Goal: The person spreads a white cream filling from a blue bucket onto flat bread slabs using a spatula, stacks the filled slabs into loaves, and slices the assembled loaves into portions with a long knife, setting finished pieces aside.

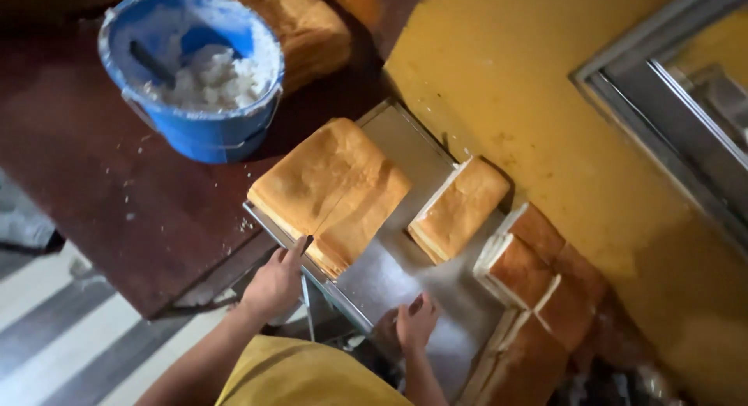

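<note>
The left hand (274, 281) rests at the near edge of a large slab of golden cake (331, 189), thumb up against its side, fingers curled narrow; whether it grips the slab or only touches it cannot be told. The slab lies tilted on a metal tray (389, 277), with a cut line running across its top. The right hand (415, 322) sits on the tray's near edge, fingers folded loosely, holding nothing that can be seen. To the right of the slab lies a smaller cut piece of cake (460, 209), its pale layers showing at the side. Further right, more cut pieces (538, 285) are stacked along the yellow wall (506, 79). At the far left, a blue bucket (195, 125) with white cream inside stands on the dark red tabletop (93, 180), and another cake block (308, 24) lies behind it.
</note>
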